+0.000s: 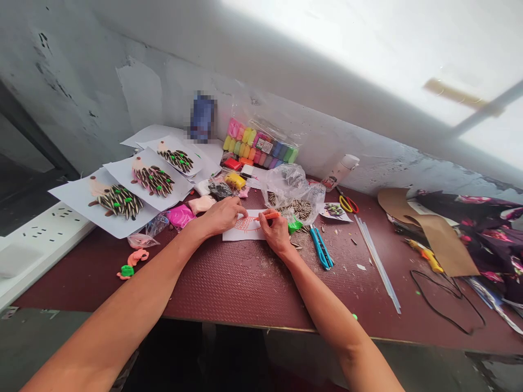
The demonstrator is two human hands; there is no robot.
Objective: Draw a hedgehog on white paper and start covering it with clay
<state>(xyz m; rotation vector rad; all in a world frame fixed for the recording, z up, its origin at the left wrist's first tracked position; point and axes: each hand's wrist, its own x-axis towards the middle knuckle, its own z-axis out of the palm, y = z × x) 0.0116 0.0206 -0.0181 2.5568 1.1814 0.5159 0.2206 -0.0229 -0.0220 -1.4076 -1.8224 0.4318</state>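
Note:
A small white sheet of paper (239, 236) lies on the tabletop under both my hands, carrying an orange drawing (244, 224) of crossed lines. My left hand (224, 216) rests on the sheet's left edge, fingers loosely bent and partly hidden, pressing it down. In my right hand (276, 231) is an orange marker (269, 215), gripped close to its tip, which points left at the drawing. Just beyond the right hand, a clear plastic bag (286, 182) holds striped sunflower seeds (300, 208), some spilled out. A blue utility knife (321, 249) lies to the right.
Several hedgehog pictures made with seeds (153, 179) lie at left beside a white power strip (32, 242). A colourful modelling clay pack (261, 144) leans on the wall. Scissors (347, 204), glue sticks (378, 264) and a yellow glue gun (427, 256) with its cord lie at right.

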